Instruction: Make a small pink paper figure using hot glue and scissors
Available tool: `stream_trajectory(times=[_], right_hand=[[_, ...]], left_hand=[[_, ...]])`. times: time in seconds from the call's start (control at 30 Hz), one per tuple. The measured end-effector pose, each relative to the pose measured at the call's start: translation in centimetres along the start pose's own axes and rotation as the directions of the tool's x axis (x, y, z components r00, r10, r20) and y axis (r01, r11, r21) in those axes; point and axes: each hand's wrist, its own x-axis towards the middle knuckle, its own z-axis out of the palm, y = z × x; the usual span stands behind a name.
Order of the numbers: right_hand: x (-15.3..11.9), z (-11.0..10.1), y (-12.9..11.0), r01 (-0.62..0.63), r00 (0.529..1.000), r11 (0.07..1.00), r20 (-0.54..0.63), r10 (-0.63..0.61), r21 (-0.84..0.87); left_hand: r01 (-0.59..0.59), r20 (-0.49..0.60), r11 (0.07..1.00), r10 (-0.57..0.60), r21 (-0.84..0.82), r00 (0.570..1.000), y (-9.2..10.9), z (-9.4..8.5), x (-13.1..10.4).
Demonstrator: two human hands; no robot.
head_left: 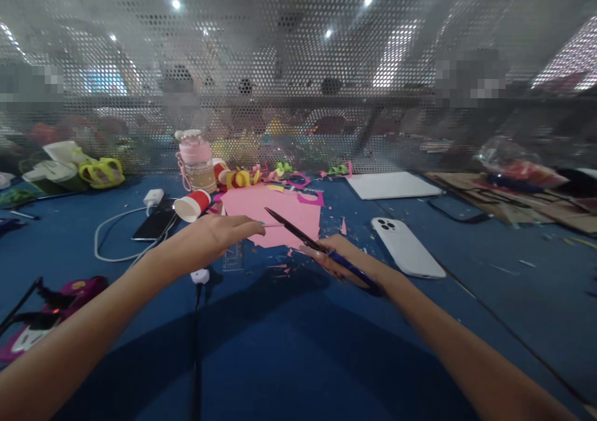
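Note:
My right hand (342, 253) is wrapped around a pair of scissors (298, 229) with dark blades and blue handles. The blades point up and to the left and look nearly closed. Between the fingertips of my left hand (228, 229) is a thin pink paper strip (273, 224), which reaches to the scissor blades. Pink paper (261, 203) lies on the blue table beneath both hands. A clear ruler (233, 257) sits partly hidden under my left hand, and small pink scraps (280, 272) are scattered nearby.
On the left are a paper cup (192, 205), a pink-lidded bottle (196, 160), a black phone (156, 220) with a white cable and a purple power strip (69, 300). A white phone (407, 247) and white sheet (392, 185) lie right. A perforated metal screen (298, 54) stands behind.

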Motion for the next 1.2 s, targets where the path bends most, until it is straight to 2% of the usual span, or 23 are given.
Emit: stream_trajectory(times=[0.1, 0.17, 0.3, 0.37, 0.47, 0.57, 0.67, 0.73, 0.8, 0.87, 0.9, 0.97, 1.07, 1.13, 1.2], right_hand=[[0.0, 0.1, 0.0, -0.074, 0.994, 0.993, -0.075, 0.081, 0.094], [0.1, 0.3, -0.1, -0.12, 0.982, 0.967, -0.115, 0.149, 0.227], [0.5, 0.5, 0.4, -0.183, 0.963, 0.854, -0.084, 0.255, 0.487], [0.7, 0.6, 0.7, -0.181, 0.969, 0.813, -0.043, 0.245, 0.553], [0.9, 0.9, 1.0, -0.174, 0.978, 0.763, 0.02, 0.207, 0.623], [0.9, 1.3, 0.8, -0.187, 0.979, 0.733, 0.061, 0.195, 0.655], [0.9, 1.8, 0.5, -0.204, 0.975, 0.718, 0.069, 0.213, 0.666], [0.9, 2.0, 0.2, -0.198, 0.973, 0.701, 0.052, 0.224, 0.685], [0.9, 2.2, 0.0, -0.181, 0.976, 0.686, 0.043, 0.212, 0.705], [1.0, 2.3, 0.0, -0.161, 0.982, 0.683, 0.047, 0.183, 0.713], [1.0, 2.3, 0.0, -0.151, 0.985, 0.686, 0.047, 0.168, 0.711], [1.0, 2.4, 0.1, -0.135, 0.988, 0.693, 0.042, 0.149, 0.708], [1.0, 2.6, 0.1, -0.152, 0.985, 0.7, 0.05, 0.164, 0.698], [0.9, 2.6, 0.1, -0.173, 0.98, 0.732, 0.038, 0.197, 0.659], [0.7, 2.5, 0.0, -0.157, 0.977, 0.818, -0.033, 0.21, 0.553]], left_hand=[[-0.007, -0.007, 1.0, 0.007, 0.003, 1.0, -0.2, 0.2, 0.0], [-0.011, -0.031, 0.999, 0.01, -0.03, 0.999, -0.5, 0.6, 0.2], [0.036, -0.122, 0.956, -0.074, -0.291, 0.99, -0.7, 1.4, 0.7], [0.092, -0.14, 0.898, -0.167, -0.431, 0.976, -0.7, 1.8, 1.1], [0.153, -0.137, 0.837, -0.261, -0.526, 0.956, -0.5, 2.4, 1.3], [0.167, -0.122, 0.788, -0.293, -0.593, 0.948, -0.4, 3.0, 1.4], [0.158, -0.081, 0.67, -0.312, -0.725, 0.947, -0.2, 3.6, 1.5], [0.186, -0.079, 0.629, -0.37, -0.755, 0.926, -0.1, 3.9, 1.6], [0.259, -0.125, 0.675, -0.464, -0.691, 0.877, 0.0, 4.0, 1.6], [0.342, -0.196, 0.765, -0.513, -0.546, 0.836, 0.0, 4.1, 1.5], [0.366, -0.234, 0.811, -0.506, -0.456, 0.83, 0.0, 4.1, 1.4], [0.373, -0.289, 0.885, -0.447, -0.277, 0.846, 0.0, 4.0, 1.3], [0.356, -0.357, 0.932, -0.357, -0.069, 0.863, 0.2, 4.0, 1.2], [0.34, -0.405, 0.94, -0.316, -0.013, 0.858, 0.4, 3.9, 1.2], [0.303, -0.454, 0.952, -0.289, -0.043, 0.843, 0.6, 3.6, 1.3]])
